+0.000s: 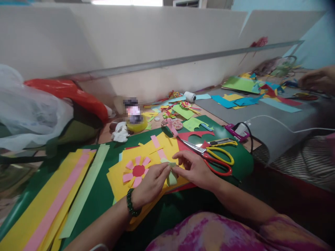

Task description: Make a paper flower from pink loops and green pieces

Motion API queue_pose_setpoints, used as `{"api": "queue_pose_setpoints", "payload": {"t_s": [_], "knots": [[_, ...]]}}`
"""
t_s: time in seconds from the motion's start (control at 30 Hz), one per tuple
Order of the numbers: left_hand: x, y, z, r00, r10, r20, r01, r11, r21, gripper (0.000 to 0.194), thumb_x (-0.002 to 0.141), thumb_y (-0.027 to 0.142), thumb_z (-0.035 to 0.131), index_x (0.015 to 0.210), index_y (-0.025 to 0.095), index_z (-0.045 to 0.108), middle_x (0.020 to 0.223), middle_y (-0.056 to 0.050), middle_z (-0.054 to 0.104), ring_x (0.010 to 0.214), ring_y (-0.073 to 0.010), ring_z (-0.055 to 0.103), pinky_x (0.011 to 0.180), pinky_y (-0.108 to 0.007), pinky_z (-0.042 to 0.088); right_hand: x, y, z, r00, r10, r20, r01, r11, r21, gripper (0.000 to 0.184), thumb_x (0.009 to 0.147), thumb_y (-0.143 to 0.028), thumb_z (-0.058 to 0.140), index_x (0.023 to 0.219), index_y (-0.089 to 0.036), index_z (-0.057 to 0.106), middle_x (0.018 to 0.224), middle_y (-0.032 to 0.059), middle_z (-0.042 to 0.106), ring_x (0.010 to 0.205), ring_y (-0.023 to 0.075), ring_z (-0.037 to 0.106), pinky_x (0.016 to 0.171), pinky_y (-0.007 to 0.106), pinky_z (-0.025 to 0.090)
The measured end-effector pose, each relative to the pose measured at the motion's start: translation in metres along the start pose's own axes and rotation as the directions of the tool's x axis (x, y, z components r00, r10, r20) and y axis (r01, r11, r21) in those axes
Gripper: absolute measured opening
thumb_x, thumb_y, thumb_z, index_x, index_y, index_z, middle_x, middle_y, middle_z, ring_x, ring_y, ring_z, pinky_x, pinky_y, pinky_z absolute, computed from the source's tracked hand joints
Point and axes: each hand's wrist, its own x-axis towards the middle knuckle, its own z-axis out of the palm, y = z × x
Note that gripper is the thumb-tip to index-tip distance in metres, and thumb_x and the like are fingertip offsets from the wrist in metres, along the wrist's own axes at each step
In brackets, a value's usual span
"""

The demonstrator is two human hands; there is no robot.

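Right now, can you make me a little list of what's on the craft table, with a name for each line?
left hand: pinching a pale green paper piece
right hand: fingertips on the same piece
flower: red middle, pink and yellow petals, on yellow sheets
scissors: open, one red handle, one yellow
long strips: pink on yellow paper, light green beside it
table cover: dark green
bracelet: green beads, left wrist

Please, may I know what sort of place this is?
Probably a paper-craft workspace: a paper flower and large scissors lie on a green-covered surface, with cut coloured paper on the neighbouring table.
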Motion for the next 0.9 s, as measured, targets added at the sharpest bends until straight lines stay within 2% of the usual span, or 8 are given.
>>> {"api": "queue_pose_setpoints", "payload": {"t_s": [0.07,0.17,0.27,0.47,0.57,0.77,0.9], "knots": [[-0.0004,0.0001,-0.0002,0.999,0.019,0.038,-0.02,1.0,0.005,0.044,0.095,0.048,0.037,0.08,0.017,0.063,0.08,-0.006,0.066,0.075,-0.0177,0.058,0.074,-0.028,0.047,0.0,-0.0013,-0.0009,0.999,-0.034,0.022,0.033,0.999,0.041,0.017,0.08,-0.032,0.068,0.088,-0.018,0.069,0.075,0.0,0.06,0.056,0.0081,0.05,0.049,0.021,0.042],[-0.001,0.0001,-0.0004,0.997,0.028,0.066,-0.028,1.0,0.011,0.045,0.096,0.048,0.035,0.084,0.016,0.064,0.085,-0.007,0.067,0.079,-0.0186,0.059,0.077,-0.03,0.047,-0.0006,-0.0024,-0.0008,0.998,-0.056,0.015,0.055,0.995,0.08,0.02,0.085,-0.034,0.064,0.076,-0.017,0.069,0.073,0.0017,0.06,0.06,0.0101,0.056,0.052,0.022,0.045],[-0.0007,-0.0009,-0.0004,0.999,0.016,0.039,-0.017,0.999,0.032,0.044,0.094,0.049,0.037,0.082,0.016,0.064,0.082,-0.006,0.066,0.077,-0.0184,0.058,0.075,-0.029,0.047,-0.0007,-0.0028,-0.001,0.998,-0.07,-0.01,0.07,0.996,0.061,0.021,0.085,-0.034,0.064,0.075,-0.017,0.069,0.07,0.0012,0.06,0.058,0.01,0.056,0.05,0.022,0.044],[0.0019,-0.0029,-0.0005,0.995,-0.048,-0.088,0.052,0.998,0.033,0.036,0.087,0.047,0.049,0.071,0.017,0.063,0.066,-0.002,0.06,0.063,-0.0145,0.051,0.06,-0.024,0.041,0.0011,-0.005,-0.0026,0.993,-0.104,-0.048,0.104,0.995,0.0,0.023,0.085,-0.037,0.065,0.072,-0.018,0.069,0.066,0.001,0.062,0.058,0.0104,0.052,0.051,0.022,0.042],[0.0021,-0.0032,-0.0004,0.995,-0.033,-0.099,0.037,0.998,0.046,0.036,0.087,0.045,0.05,0.068,0.017,0.063,0.062,-0.001,0.059,0.06,-0.014,0.049,0.058,-0.023,0.039,0.0014,-0.005,-0.0024,0.995,-0.088,-0.045,0.088,0.996,0.001,0.025,0.085,-0.039,0.065,0.072,-0.018,0.07,0.066,0.0012,0.062,0.058,0.0107,0.053,0.05,0.023,0.041],[0.0007,-0.0042,0.0005,0.995,-0.003,-0.101,0.012,0.996,0.088,0.037,0.089,0.041,0.046,0.072,0.016,0.066,0.07,-0.004,0.066,0.064,-0.0155,0.054,0.061,-0.024,0.042,0.002,-0.0033,-0.0021,0.995,-0.089,-0.045,0.09,0.996,0.013,0.024,0.083,-0.037,0.066,0.072,-0.017,0.071,0.065,0.0012,0.063,0.057,0.0105,0.053,0.05,0.023,0.04],[-0.0002,-0.0034,0.0003,0.996,0.013,-0.09,-0.004,0.996,0.09,0.037,0.09,0.041,0.046,0.075,0.016,0.068,0.073,-0.005,0.067,0.067,-0.0164,0.057,0.064,-0.024,0.044,0.003,-0.003,-0.0017,0.996,-0.079,-0.034,0.08,0.997,0.011,0.028,0.084,-0.042,0.066,0.072,-0.017,0.07,0.066,0.0015,0.063,0.058,0.011,0.054,0.051,0.023,0.041]]}}
